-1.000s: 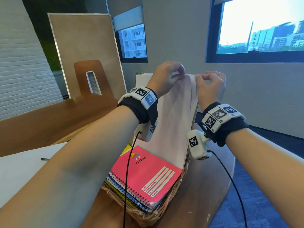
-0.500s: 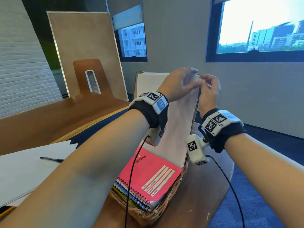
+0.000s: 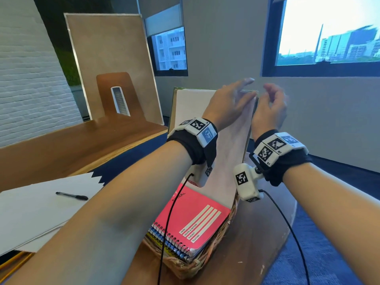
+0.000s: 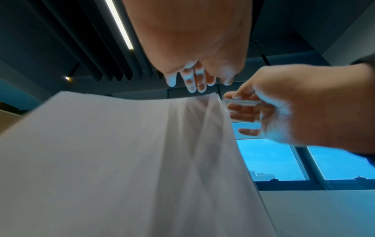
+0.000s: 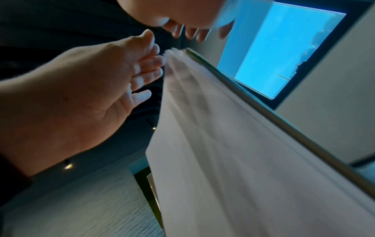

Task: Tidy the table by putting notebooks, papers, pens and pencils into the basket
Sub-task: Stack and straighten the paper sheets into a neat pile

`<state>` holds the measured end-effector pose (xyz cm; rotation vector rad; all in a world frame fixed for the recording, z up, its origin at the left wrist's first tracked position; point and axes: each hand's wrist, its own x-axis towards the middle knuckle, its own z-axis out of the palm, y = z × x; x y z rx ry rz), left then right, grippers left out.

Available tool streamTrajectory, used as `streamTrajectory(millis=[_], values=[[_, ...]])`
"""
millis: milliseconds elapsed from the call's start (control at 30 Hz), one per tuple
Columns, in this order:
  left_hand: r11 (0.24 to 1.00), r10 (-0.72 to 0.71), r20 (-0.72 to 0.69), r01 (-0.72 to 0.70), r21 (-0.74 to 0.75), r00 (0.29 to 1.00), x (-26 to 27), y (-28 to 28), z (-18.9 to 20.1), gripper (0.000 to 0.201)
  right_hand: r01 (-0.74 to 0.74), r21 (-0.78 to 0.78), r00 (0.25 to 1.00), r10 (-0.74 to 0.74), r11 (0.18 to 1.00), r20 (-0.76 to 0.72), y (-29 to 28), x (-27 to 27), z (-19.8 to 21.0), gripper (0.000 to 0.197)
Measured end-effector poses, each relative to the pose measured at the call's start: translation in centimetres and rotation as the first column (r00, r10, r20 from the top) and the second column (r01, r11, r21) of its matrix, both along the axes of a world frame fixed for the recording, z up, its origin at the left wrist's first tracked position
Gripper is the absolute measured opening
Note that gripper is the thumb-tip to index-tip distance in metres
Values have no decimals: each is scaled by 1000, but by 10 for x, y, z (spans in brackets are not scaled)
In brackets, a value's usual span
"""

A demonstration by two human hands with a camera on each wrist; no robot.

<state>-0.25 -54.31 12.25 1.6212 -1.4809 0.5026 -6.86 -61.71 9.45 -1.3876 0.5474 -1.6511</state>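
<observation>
A wicker basket (image 3: 191, 266) on the table holds a pink spiral notebook (image 3: 195, 219) lying on other spiral notebooks. White papers (image 3: 230, 157) stand upright in it, leaning on a green-edged pad (image 3: 174, 103). My left hand (image 3: 236, 93) is at their top edge with straight fingers (image 4: 194, 83) and holds nothing. My right hand (image 3: 271, 97) hovers just right of the top corner, its fingers (image 5: 192, 32) loosely curled and off the papers (image 5: 223, 144). A black pen (image 3: 72, 196) lies on white sheets (image 3: 41, 212) to the left.
Yellow pencils (image 3: 12, 262) poke out under the sheets at the lower left. The basket sits near the wooden table's right edge (image 3: 287, 233), with blue carpet beyond. A wooden chair (image 3: 115, 93) and a leaning board (image 3: 107, 48) stand behind the table.
Both hands pinched the papers' top edge before. Now they have let go and their fingers have spread. The papers stay standing in the basket.
</observation>
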Motion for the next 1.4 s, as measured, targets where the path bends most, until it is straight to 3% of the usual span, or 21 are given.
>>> streamTrajectory(millis=[167,267,400,500,633,733,900,1033,1100,1267,1400], values=[[986,140,30,-136,-101,990,18,40,-6,28,74,-317,997,-78,946,0,47,1,19,36],[961,228,-15,-228,-155,973,40,79,-19,20,-62,-461,997,36,885,-65,88,13,20,33],[914,399,-28,-400,-70,916,65,144,-42,13,-294,-463,955,239,837,-173,138,36,11,31],[818,574,10,-574,45,819,79,203,-57,18,-410,-437,906,301,801,-298,169,54,7,22],[629,772,-31,-757,176,635,87,295,-79,15,-547,-339,779,316,765,-542,214,78,-3,21],[473,873,-18,-838,271,487,84,357,-94,15,-666,-266,665,392,697,-636,247,93,-17,21],[298,944,-4,-852,431,329,70,435,-121,17,-804,-106,419,430,586,-800,291,106,-42,21],[190,953,105,-833,520,283,58,478,-149,17,-869,-11,249,417,495,-874,331,119,-69,23],[177,948,129,-818,548,292,59,491,-159,17,-879,15,174,351,476,-920,346,126,-84,18],[129,930,196,-776,617,310,73,508,-158,20,-889,51,55,217,454,-975,369,150,-114,19],[92,903,222,-669,738,368,86,516,-165,30,-935,49,1,140,351,-990,388,166,-119,22]])
